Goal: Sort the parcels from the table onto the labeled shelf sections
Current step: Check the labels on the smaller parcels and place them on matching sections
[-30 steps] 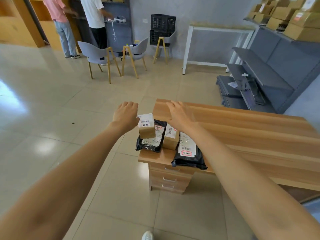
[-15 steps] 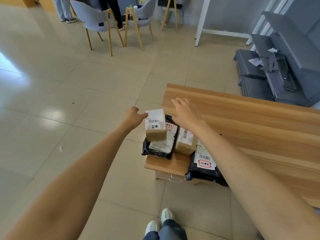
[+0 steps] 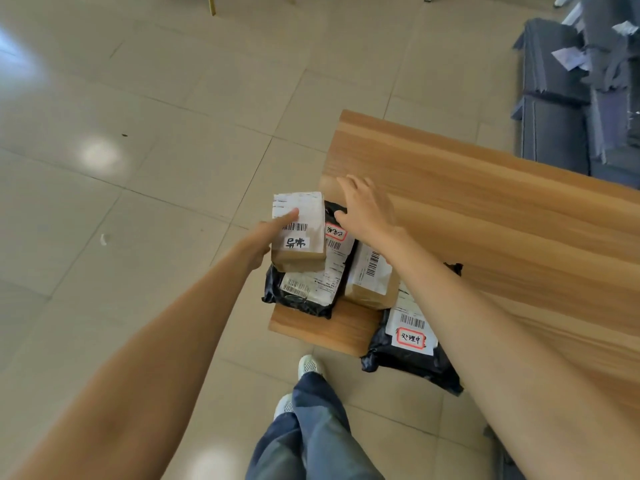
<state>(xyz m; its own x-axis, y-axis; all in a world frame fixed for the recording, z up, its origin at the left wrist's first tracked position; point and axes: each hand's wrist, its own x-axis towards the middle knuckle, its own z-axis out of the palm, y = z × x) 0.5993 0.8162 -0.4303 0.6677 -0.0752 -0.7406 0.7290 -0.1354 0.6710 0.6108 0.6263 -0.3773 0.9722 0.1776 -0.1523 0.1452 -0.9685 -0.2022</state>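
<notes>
Head view looks down at a wooden table corner where parcels are clustered. A small brown box with a white label is held by the left hand — thumb laid across its top face, remaining fingers hidden behind it — above a black mailer bag that overhangs the table edge. To its right the right hand hovers, fingers spread and relaxed, holding nothing, over the far end of that bag. A second brown box sits just beside the bag, partly under the right forearm, and another black mailer with a red-bordered label hangs off the near edge. Grey shelf parts lie on the floor beyond.
</notes>
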